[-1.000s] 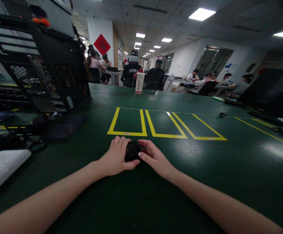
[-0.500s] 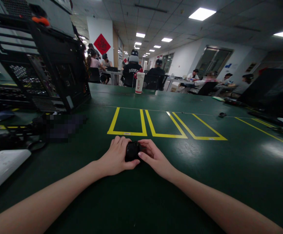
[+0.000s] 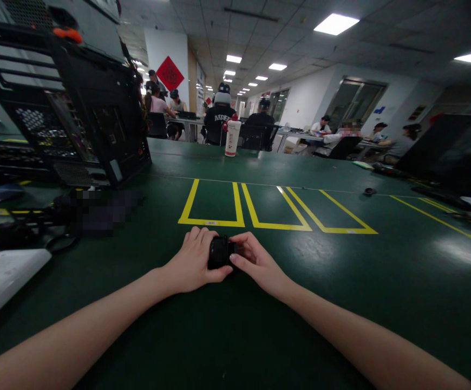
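Note:
On the green table (image 3: 235,336), straight in front of me, is a small black boxy object (image 3: 219,252) with rounded edges; its exact kind I cannot make out. My left hand (image 3: 195,260) wraps round its left side, thumb along the near edge and fingers over the far side. From the right, my right hand (image 3: 255,262) pinches a narrow dark part (image 3: 232,249) at the object's right side between thumb and fingertips. Whether that part is joined to the object or separate, I cannot tell.
Yellow tape outlines (image 3: 280,226) lie just beyond my hands. A white cup (image 3: 233,138) stands farther back. To the left are an open computer case (image 3: 97,119), dark cables (image 3: 20,235) and a white box (image 3: 4,279). A small black round item (image 3: 369,191) lies right.
Hardly anything differs. My right fingers have shifted very slightly at the object's right side, and the dark part there shows a little more clearly.

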Action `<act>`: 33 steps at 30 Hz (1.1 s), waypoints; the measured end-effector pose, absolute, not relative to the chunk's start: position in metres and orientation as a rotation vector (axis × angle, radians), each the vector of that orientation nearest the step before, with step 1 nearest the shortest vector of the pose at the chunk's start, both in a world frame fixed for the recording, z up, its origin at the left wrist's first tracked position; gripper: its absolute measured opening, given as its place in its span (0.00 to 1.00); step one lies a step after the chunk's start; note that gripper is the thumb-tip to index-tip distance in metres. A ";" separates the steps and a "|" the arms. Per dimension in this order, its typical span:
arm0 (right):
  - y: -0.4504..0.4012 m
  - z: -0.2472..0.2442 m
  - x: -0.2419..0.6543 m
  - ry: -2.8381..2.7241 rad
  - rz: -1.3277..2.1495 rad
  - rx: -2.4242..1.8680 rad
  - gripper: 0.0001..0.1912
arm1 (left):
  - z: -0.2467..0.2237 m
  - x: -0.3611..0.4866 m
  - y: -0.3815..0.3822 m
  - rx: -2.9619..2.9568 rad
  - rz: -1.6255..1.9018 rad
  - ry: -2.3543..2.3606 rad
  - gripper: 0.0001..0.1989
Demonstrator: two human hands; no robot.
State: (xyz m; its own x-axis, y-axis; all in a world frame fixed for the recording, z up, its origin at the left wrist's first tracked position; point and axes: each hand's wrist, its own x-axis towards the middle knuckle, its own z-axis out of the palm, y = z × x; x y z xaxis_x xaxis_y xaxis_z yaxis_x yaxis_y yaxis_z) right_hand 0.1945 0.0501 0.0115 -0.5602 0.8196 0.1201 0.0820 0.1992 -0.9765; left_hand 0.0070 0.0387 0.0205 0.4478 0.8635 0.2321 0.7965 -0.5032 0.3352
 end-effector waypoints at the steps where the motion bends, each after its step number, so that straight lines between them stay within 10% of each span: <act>1: 0.050 0.011 0.195 -1.808 1.411 -0.849 0.14 | 0.021 0.007 0.039 2.517 0.555 1.461 0.28; 33: 0.050 0.011 0.184 -1.694 1.377 -1.035 0.17 | 0.021 0.008 0.037 2.518 0.540 1.474 0.29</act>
State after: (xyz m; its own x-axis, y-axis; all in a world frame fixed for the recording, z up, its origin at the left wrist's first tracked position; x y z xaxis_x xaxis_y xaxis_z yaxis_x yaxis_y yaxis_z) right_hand 0.1838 0.0505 0.0114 -0.4274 0.9033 0.0383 0.1466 0.1110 -0.9829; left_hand 0.0080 0.0368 0.0214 0.4444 0.8682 0.2206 0.8051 -0.4951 0.3265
